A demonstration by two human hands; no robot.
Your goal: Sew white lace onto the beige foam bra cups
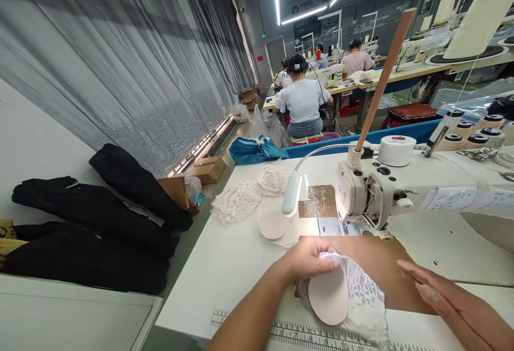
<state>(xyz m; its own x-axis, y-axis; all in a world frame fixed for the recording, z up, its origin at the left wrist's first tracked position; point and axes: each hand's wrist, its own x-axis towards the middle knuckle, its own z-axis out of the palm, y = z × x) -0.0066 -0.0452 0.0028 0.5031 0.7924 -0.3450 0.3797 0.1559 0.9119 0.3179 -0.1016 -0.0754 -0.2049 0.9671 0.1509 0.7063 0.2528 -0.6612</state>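
Note:
My left hand (pixel 311 259) pinches the upper edge of a white lace bra cup (pixel 365 292), just in front of the sewing machine's needle area. A smooth pale foam pad (pixel 329 298) lies against the lace and hangs below my fingers. Off to the right, my right hand (pixel 453 295) is held apart from the fabric, fingers stretched out and nothing in them. Under the work is a brown plate (pixel 385 260) on the table. The white sewing machine (pixel 401 180) stands behind both hands, its needle partly hidden by the head's parts.
More lace cups (pixel 239 201) and a pale pad (pixel 277 223) lie left of the machine. A lamp (pixel 292 193) leans over them. Printed rulers (pixel 317 336) run along the front edge. Thread cones (pixel 477 139) stand behind the machine. Black garments (pixel 96 233) lie left; a seated co-worker (pixel 303 99) is ahead.

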